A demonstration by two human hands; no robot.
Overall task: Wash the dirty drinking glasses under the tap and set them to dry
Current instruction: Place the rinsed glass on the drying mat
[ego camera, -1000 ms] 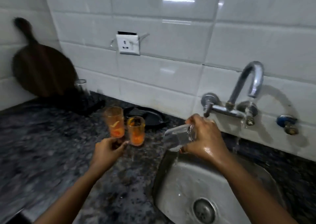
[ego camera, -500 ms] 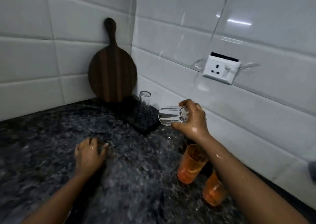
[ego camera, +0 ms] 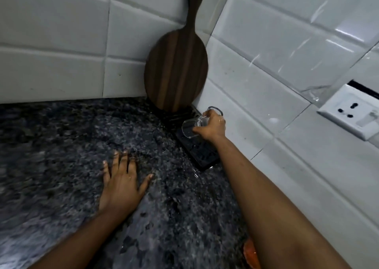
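The right hand (ego camera: 212, 128) grips a rinsed glass (ego camera: 191, 128), tilted over the dark drying mat (ego camera: 202, 152) in the bench's (ego camera: 61, 145) far corner; next, seemingly, setting it down. The left hand (ego camera: 121, 183) lies spread flat.

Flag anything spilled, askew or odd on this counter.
Small spill only: water is splashed on the counter near the corner of the black mat. The right hand holds a clear glass tilted over the mat, not yet set down. The board leans against the wall, steadily enough.
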